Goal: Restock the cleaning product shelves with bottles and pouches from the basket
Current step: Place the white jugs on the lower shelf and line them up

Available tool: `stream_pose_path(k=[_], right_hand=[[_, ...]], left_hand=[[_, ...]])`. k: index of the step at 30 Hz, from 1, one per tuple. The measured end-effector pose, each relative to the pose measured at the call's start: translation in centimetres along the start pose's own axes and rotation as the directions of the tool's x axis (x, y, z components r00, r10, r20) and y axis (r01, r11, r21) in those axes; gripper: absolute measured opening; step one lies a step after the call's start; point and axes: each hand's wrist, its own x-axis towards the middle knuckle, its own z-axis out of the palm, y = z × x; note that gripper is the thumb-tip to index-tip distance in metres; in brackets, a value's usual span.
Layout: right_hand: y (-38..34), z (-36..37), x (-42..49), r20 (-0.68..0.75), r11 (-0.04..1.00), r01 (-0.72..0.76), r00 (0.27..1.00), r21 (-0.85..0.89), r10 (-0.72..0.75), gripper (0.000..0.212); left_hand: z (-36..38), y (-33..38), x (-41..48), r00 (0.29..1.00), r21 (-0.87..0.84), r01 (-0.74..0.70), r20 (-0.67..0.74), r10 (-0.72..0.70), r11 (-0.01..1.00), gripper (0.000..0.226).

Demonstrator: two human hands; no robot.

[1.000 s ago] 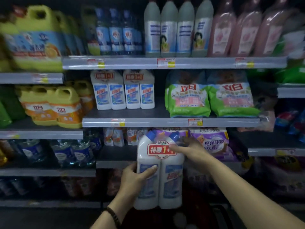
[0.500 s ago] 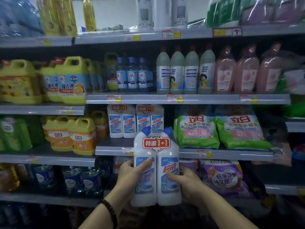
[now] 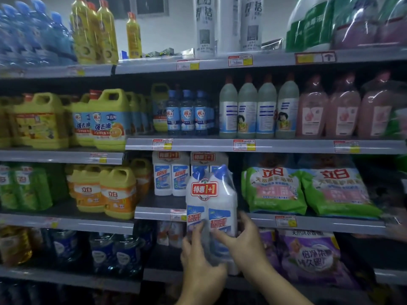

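Observation:
A twin pack of white cleaner bottles [image 3: 211, 203] with blue caps and a red "1+1" label stands upright in front of the middle shelf [image 3: 158, 212]. My left hand [image 3: 199, 260] grips its lower left side. My right hand [image 3: 244, 243] grips its lower right side. The pack is off the shelf, held in the air. Behind it on the shelf stand two matching twin packs [image 3: 171, 175]. The basket is out of view.
Green detergent pouches [image 3: 275, 190] lie right of the gap on the same shelf. Yellow-orange jugs [image 3: 105, 190] stand to its left. Purple pouches [image 3: 308, 256] fill the shelf below. The shelf above [image 3: 286, 146] holds grey and pink bottles.
The twin pack has risen and moved right toward the middle shelf. My right hand moved from the pack's top to its lower right side. The view tilted upward.

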Motion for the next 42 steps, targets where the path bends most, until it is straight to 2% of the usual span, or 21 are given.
stream_pose_path(k=[3, 5, 8, 10, 12, 15, 19, 23, 25, 28, 34, 42], right_hand=[[-1.1, 0.6, -0.5, 0.033, 0.985, 0.105, 0.994, -0.136, -0.101, 0.036], [-1.4, 0.7, -0.7, 0.029, 0.979, 0.137, 0.991, -0.151, -0.134, 0.028], [-1.2, 0.6, -0.4, 0.045, 0.980, 0.138, 0.990, -0.140, -0.133, 0.015], [-0.8, 0.0, 0.6, 0.112, 0.979, 0.130, 0.987, -0.157, -0.113, 0.028], [-0.5, -0.9, 1.9, 0.176, 0.965, 0.132, 0.980, -0.228, -0.092, 0.044], [0.3, -2.1, 4.2, 0.137, 0.967, 0.143, 0.984, -0.210, -0.116, 0.049], [1.1, -2.4, 7.1, 0.138, 0.991, -0.135, 0.982, 0.005, 0.133, 0.059], [1.7, -2.5, 9.6, 0.229, 0.956, -0.273, 0.943, 0.106, 0.243, 0.046], [2.0, -2.0, 10.8, 0.263, 0.957, -0.266, 0.937, 0.114, 0.229, 0.036], [2.1, -1.4, 12.7, 0.205, 0.971, -0.207, 0.962, 0.116, 0.181, 0.032], [2.0, -0.8, 17.6, 0.142, 0.997, -0.072, 0.988, 0.035, 0.066, 0.037], [4.1, -0.3, 20.6, 0.093, 1.000, 0.009, 0.996, -0.027, -0.007, 0.051]], left_hand=[[-0.9, -0.1, 2.4, 0.991, -0.263, 0.000, 0.126, 0.034, 0.965, 0.108], [-1.1, 0.0, 3.0, 0.983, -0.297, -0.025, 0.168, 0.078, 0.955, 0.090], [-0.9, -0.5, 4.2, 0.992, -0.319, -0.044, 0.096, 0.079, 0.947, 0.061], [-1.6, -0.8, 5.6, 0.992, -0.395, 0.003, 0.120, 0.048, 0.919, 0.052], [-2.9, -0.8, 7.1, 0.985, -0.484, 0.074, 0.170, 0.010, 0.872, 0.053], [-4.4, -1.2, 9.0, 0.966, -0.552, 0.140, 0.258, 0.008, 0.822, 0.060], [-4.6, -1.7, 11.2, 0.940, -0.571, 0.180, 0.340, 0.031, 0.801, 0.051], [-4.6, -2.5, 13.8, 0.950, -0.609, 0.172, 0.311, 0.034, 0.774, 0.056], [-4.4, -2.7, 15.1, 0.939, -0.607, 0.177, 0.341, 0.053, 0.775, 0.049], [-4.7, -2.6, 17.2, 0.919, -0.551, 0.139, 0.382, 0.100, 0.823, 0.045], [-4.8, -1.6, 23.7, 0.937, -0.401, 0.002, 0.320, 0.138, 0.916, 0.042], [-3.7, -2.4, 27.0, 0.943, -0.379, -0.051, 0.285, 0.169, 0.924, 0.041]])
